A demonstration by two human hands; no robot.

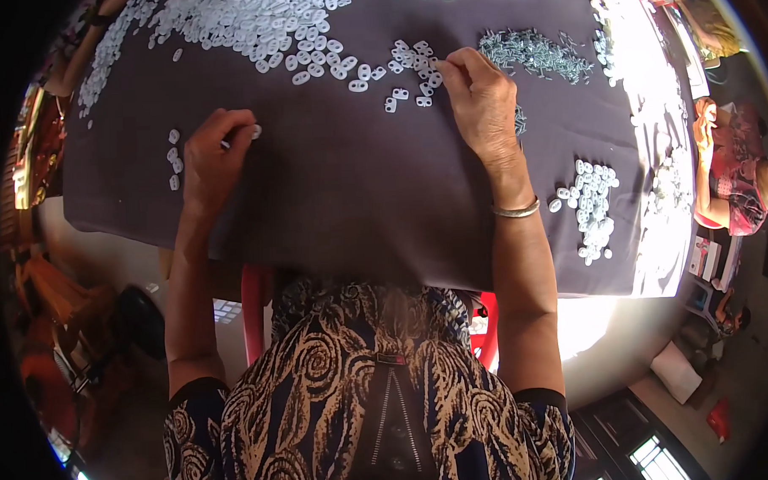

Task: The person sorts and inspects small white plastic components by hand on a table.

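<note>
Pinching a white piece (257,132), your left hand (214,157) is over dark cloth (348,182), ten o'clock; right hand (480,94), one o'clock, at tabs (408,61), grip unclear; person (743,195) at three.

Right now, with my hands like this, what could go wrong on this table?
Your left hand could drop the small white piece it pinches, or brush the white ovals beside it. Your right hand, close beside the pile of small metal pieces, might scatter some.
</note>
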